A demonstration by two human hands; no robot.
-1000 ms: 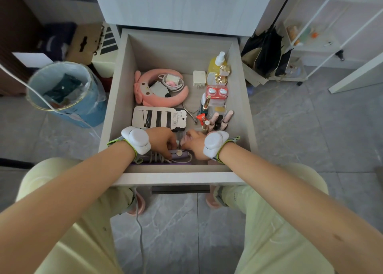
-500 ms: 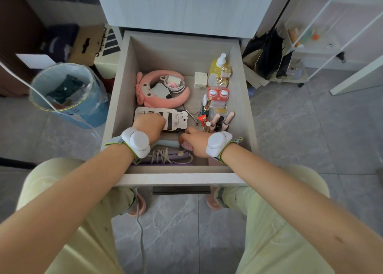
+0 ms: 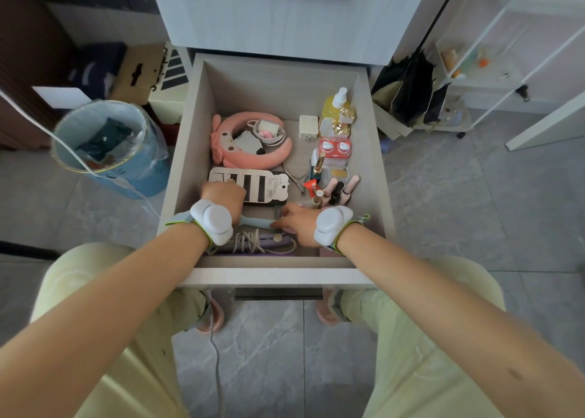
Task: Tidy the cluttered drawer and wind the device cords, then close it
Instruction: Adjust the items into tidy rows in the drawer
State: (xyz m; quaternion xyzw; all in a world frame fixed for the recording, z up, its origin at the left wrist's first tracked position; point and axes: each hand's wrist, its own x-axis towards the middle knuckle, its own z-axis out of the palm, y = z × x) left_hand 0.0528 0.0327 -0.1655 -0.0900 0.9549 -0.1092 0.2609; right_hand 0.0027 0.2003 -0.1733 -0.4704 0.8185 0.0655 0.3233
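Observation:
The open drawer (image 3: 373, 151) holds a pink headband (image 3: 278, 159) with a coiled white cord and charger (image 3: 267, 131) inside its ring. A card of black hairpins (image 3: 256, 185) lies in front of it. My left hand (image 3: 223, 196) sits on the card's left part, fingers curled over it. My right hand (image 3: 296, 221) grips the end of a light blue item (image 3: 258, 223) that lies across the drawer's front. A purple device with a cord wound round it (image 3: 256, 242) rests against the front wall, partly hidden by my wrists.
On the drawer's right side are a white plug (image 3: 307, 126), a yellow bottle (image 3: 335, 105), a red lens case (image 3: 334, 148), nail nippers (image 3: 296, 177) and several lipsticks (image 3: 340, 189). A blue bin (image 3: 107, 151) stands to the left and dark bags (image 3: 411, 91) to the right.
My left hand moved from the wound cord at the front up onto the hairpin card. My right hand shifted slightly left onto the light blue item. The camera tilted upward.

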